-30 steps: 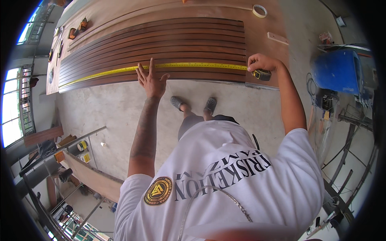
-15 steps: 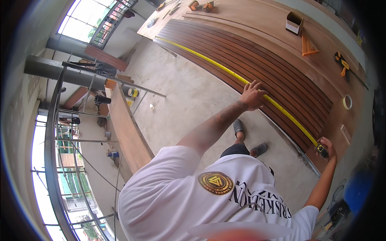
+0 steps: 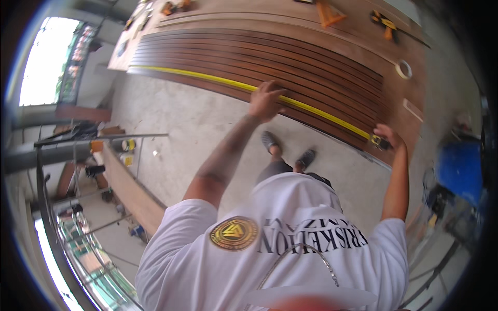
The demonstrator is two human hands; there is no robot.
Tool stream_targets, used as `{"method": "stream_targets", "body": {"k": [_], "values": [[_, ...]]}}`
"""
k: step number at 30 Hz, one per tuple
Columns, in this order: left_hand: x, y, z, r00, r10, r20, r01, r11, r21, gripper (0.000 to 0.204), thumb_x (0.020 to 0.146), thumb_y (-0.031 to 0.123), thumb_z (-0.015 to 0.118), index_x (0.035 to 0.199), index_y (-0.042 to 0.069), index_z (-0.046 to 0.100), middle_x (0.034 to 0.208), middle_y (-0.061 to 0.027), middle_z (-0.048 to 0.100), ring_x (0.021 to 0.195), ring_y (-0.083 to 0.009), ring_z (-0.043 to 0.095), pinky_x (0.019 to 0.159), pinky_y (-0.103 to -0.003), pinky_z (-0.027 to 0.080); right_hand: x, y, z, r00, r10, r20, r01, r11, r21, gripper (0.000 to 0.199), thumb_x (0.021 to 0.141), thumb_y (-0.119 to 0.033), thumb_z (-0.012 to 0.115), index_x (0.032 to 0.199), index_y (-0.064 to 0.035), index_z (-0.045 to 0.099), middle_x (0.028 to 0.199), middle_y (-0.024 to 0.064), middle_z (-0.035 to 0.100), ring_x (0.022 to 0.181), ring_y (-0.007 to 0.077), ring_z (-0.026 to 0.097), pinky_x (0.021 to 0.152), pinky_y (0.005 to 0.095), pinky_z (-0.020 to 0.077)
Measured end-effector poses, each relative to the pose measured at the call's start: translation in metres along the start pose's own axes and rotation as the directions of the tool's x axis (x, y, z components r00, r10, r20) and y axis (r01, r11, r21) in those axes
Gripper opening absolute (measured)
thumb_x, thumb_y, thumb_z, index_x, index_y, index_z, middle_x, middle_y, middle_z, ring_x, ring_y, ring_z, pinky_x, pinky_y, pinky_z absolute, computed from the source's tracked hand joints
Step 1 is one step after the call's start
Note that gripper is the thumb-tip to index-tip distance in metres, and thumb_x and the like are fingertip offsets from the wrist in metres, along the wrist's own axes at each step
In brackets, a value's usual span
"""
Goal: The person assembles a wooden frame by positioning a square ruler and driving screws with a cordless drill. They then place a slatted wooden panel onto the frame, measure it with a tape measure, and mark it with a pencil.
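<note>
A yellow tape measure blade (image 3: 207, 78) is stretched lengthwise over a dark brown slatted wood panel (image 3: 290, 70), near the panel's closer edge. My left hand (image 3: 266, 102) rests on the blade about midway along, its fingers stretched out and apart. At the panel's right end my right hand (image 3: 392, 137) is closed around the tape measure's dark case (image 3: 380, 142). The blade's far end reaches the panel's left end, where glare and blur hide any hook.
The panel lies on a wooden worktable (image 3: 399, 98). On it are a roll of tape (image 3: 403, 69), an orange triangular square (image 3: 329, 15) and a yellow-black clamp (image 3: 385, 25). Left stand a long plank (image 3: 129, 194) and metal scaffolding (image 3: 44, 181). A blue object (image 3: 459, 171) is at right.
The view has turned, so the panel and table appear more level and farther left. My left hand still rests on the blade and my right hand still holds the case.
</note>
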State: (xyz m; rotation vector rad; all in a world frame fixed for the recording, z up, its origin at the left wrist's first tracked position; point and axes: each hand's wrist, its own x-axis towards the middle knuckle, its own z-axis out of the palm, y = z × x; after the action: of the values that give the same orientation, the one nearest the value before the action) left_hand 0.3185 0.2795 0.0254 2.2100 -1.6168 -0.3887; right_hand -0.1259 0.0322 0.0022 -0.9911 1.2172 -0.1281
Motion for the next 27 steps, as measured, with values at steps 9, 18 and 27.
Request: {"method": "stream_targets", "body": {"k": [9,18,27], "values": [[0.001,0.005,0.002,0.994,-0.047,0.098,0.042,0.998,0.056,0.067,0.081,0.026,0.085,0.145,0.026,0.064,0.164,-0.0162,0.039,0.152,-0.0391,0.033,0.123,-0.054,0.03,-0.006,-0.013,-0.01,0.936,0.001,0.352,0.038,0.994,-0.104,0.027,0.094,-0.033,0.073,0.089,-0.0088,0.061,0.084,0.0096,0.072,0.069,0.0166,0.07,0.057,0.0317,0.0557],[0.001,0.0,0.003,0.995,-0.013,0.097,0.008,0.999,0.054,0.064,0.083,0.026,0.083,0.145,0.026,0.064,0.164,-0.0163,0.039,0.152,-0.0389,0.034,0.123,-0.054,0.03,0.004,0.005,-0.026,0.952,0.038,0.305,-0.019,0.998,-0.063,0.029,0.091,-0.035,0.074,0.094,-0.0068,0.066,0.085,0.0122,0.073,0.063,0.0176,0.068,0.055,0.0307,0.0544],[0.001,0.002,0.003,0.995,-0.021,0.098,0.016,0.999,0.051,0.066,0.082,0.026,0.084,0.144,0.025,0.064,0.164,-0.016,0.04,0.152,-0.0385,0.033,0.123,-0.054,0.03,0.002,0.003,-0.021,0.942,0.008,0.335,0.008,0.999,-0.046,0.03,0.093,-0.037,0.072,0.096,-0.0077,0.066,0.084,0.0112,0.072,0.065,0.0181,0.069,0.058,0.0325,0.0576]]}}
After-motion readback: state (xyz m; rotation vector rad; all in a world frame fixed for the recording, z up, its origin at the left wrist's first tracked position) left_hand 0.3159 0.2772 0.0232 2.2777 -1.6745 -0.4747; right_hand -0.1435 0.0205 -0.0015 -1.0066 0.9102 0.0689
